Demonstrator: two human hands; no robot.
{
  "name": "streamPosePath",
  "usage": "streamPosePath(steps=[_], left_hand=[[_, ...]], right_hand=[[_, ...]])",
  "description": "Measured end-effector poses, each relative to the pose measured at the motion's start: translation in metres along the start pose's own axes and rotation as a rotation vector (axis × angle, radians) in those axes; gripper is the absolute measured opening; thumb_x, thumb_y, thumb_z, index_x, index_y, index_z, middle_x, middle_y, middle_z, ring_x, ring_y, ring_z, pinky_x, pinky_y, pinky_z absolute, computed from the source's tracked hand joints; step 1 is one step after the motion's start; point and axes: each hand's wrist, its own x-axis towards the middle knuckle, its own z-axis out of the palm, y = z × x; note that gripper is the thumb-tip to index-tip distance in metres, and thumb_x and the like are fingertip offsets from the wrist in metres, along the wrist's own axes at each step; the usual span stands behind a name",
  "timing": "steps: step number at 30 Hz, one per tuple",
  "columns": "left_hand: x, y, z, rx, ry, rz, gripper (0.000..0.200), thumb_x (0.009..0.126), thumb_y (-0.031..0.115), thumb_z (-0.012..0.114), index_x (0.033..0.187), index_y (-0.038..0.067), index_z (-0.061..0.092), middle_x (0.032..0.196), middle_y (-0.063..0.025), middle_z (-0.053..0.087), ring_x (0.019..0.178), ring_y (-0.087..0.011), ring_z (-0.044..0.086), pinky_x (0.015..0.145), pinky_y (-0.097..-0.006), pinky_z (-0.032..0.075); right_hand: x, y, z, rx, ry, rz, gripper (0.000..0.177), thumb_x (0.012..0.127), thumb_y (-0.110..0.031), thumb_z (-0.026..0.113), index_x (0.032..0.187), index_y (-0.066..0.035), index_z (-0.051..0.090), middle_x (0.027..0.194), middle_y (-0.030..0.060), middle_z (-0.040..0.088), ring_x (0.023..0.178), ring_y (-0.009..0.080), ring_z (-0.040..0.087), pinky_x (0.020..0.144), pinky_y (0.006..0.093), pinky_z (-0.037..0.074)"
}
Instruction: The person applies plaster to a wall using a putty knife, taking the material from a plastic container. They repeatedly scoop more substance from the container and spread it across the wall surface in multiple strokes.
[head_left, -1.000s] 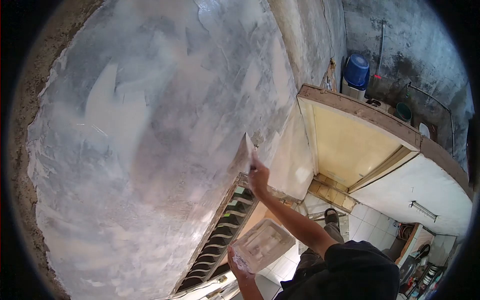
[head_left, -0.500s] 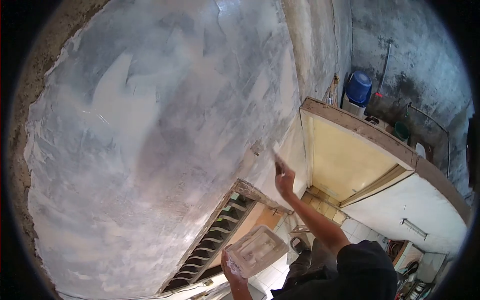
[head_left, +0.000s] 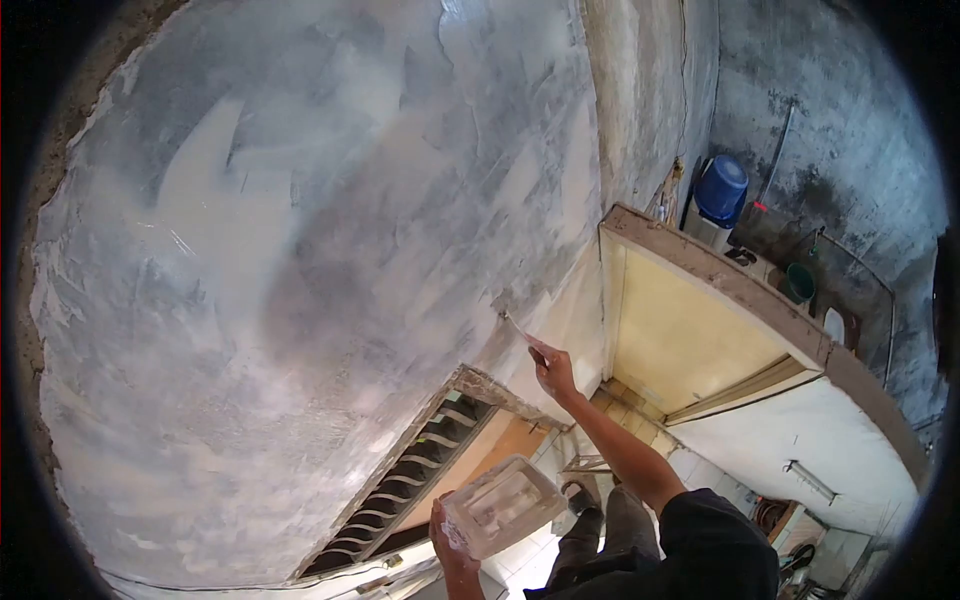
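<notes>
Reaching right hand (head_left: 553,370): up at the wall, fingers clamped on the handle of a putty knife (head_left: 516,326), arm stretched out from a dark sleeve (head_left: 715,540).
Putty knife: blade tip touching the wall (head_left: 300,250) at the lower right edge of the wet grey-white skim, just above the top corner of the louvred vent (head_left: 425,480).
Left hand (head_left: 447,540): low down, well apart from the right, gripping a clear plastic tray (head_left: 500,505) from beneath.
Tray: tilted, smeared white inside, held in the air in front of the vent's lower end.
Wall: broad pale strokes all over it, and a rough bare edge down the left side.
Yellow door (head_left: 690,330): set in a worn frame, just right of the right hand.
Blue bucket (head_left: 722,188): beyond the frame's far corner, against the stained back wall.
Sandalled foot (head_left: 580,495): just right of the tray, near the pale floor tiles (head_left: 530,560).
</notes>
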Motion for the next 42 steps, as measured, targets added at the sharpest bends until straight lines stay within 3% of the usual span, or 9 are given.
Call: streamPosePath(steps=[4, 7, 10, 16, 22, 27, 34, 36, 42], left_hand=[[0.005, 0.002, 0.017, -0.024, -0.069, 0.064, 0.037, 0.095, 0.032, 0.045, 0.112, 0.0, 0.054, 0.105, -0.0114, 0.059, 0.097, -0.0233, 0.057, 0.083, -0.038, 0.049], [0.0, 0.011, 0.042, 0.185, -0.054, 0.302, 0.034, 0.095, 0.028, 0.048, 0.111, 0.0, 0.057, 0.107, -0.007, 0.058, 0.102, -0.0161, 0.053, 0.094, -0.0297, 0.039], [0.015, 0.005, 0.031, 0.286, -0.068, 0.237, 0.035, 0.095, 0.029, 0.05, 0.11, -0.001, 0.058, 0.105, -0.0042, 0.058, 0.101, -0.0116, 0.05, 0.095, -0.0275, 0.034], [-0.001, 0.02, 0.078, 0.221, -0.214, 0.106, 0.034, 0.094, 0.031, 0.053, 0.102, -0.001, 0.062, 0.09, -0.0003, 0.058, 0.086, -0.0091, 0.051, 0.083, -0.0242, 0.038], [-0.015, 0.025, 0.1, 0.193, -0.333, 0.117, 0.035, 0.095, 0.029, 0.052, 0.104, -0.002, 0.063, 0.094, -0.0012, 0.062, 0.089, -0.0083, 0.052, 0.083, -0.0237, 0.039], [-0.001, 0.009, 0.082, 0.348, -0.254, 0.284, 0.032, 0.095, 0.029, 0.049, 0.103, 0.0, 0.062, 0.09, -0.0062, 0.063, 0.084, -0.0141, 0.06, 0.072, -0.0306, 0.052], [0.0, 0.009, 0.071, 0.411, -0.221, 0.336, 0.033, 0.095, 0.03, 0.048, 0.105, 0.001, 0.061, 0.091, -0.0055, 0.062, 0.084, -0.0133, 0.059, 0.071, -0.0282, 0.051], [-0.004, 0.011, 0.075, 0.342, -0.189, 0.317, 0.032, 0.095, 0.03, 0.052, 0.098, 0.002, 0.065, 0.074, 0.0055, 0.046, 0.07, -0.0061, 0.037, 0.064, -0.0227, 0.031], [-0.001, 0.012, 0.069, 0.282, -0.12, 0.35, 0.035, 0.093, 0.033, 0.053, 0.097, 0.0, 0.065, 0.075, 0.0047, 0.048, 0.072, -0.0065, 0.039, 0.067, -0.0232, 0.033]], right_hand=[[-0.02, -0.046, -0.051, 0.023, -0.001, 0.151, 0.033, 0.076, 0.012, 0.046, 0.105, 0.002, 0.059, 0.086, 0.0046, 0.062, 0.077, 0.0085, 0.055, 0.076, 0.0233, 0.046], [-0.024, -0.04, -0.106, -0.042, -0.089, 0.243, 0.016, 0.09, -0.01, 0.056, 0.104, -0.001, 0.06, 0.088, -0.0012, 0.061, 0.081, 0.0071, 0.054, 0.074, 0.0234, 0.046], [-0.015, -0.165, -0.126, 0.243, -0.135, 0.217, 0.021, 0.092, -0.019, 0.058, 0.102, -0.002, 0.059, 0.092, -0.0006, 0.061, 0.082, 0.0067, 0.055, 0.075, 0.0251, 0.047], [-0.008, -0.338, -0.121, -0.166, -0.996, 0.08, 0.024, 0.088, -0.005, 0.055, 0.112, 0.0, 0.054, 0.096, 0.011, 0.065, 0.088, 0.0224, 0.064, 0.078, 0.0323, 0.049], [-0.05, -0.331, -0.086, -0.666, -1.153, -0.253, 0.019, 0.081, -0.01, 0.061, 0.098, -0.003, 0.055, 0.087, 0.016, 0.064, 0.078, 0.0377, 0.061, 0.069, 0.0447, 0.049], [-0.064, -0.325, -0.076, -0.655, -1.205, -0.324, 0.02, 0.078, -0.008, 0.061, 0.097, -0.002, 0.054, 0.086, 0.0175, 0.063, 0.079, 0.039, 0.061, 0.069, 0.047, 0.048], [-0.056, -0.316, -0.072, -0.579, -1.355, -0.341, 0.031, 0.072, -0.006, 0.065, 0.1, -0.001, 0.055, 0.09, 0.0194, 0.063, 0.086, 0.04, 0.059, 0.073, 0.0451, 0.047], [-0.047, -0.323, -0.073, -0.598, -1.381, -0.385, 0.032, 0.071, -0.006, 0.066, 0.1, -0.001, 0.056, 0.09, 0.0194, 0.064, 0.087, 0.0401, 0.059, 0.074, 0.0444, 0.047], [-0.019, -0.308, -0.091, -0.397, -1.381, 0.024, 0.024, 0.08, -0.008, 0.065, 0.1, 0.001, 0.056, 0.091, 0.0151, 0.065, 0.085, 0.0285, 0.064, 0.074, 0.0361, 0.049]])
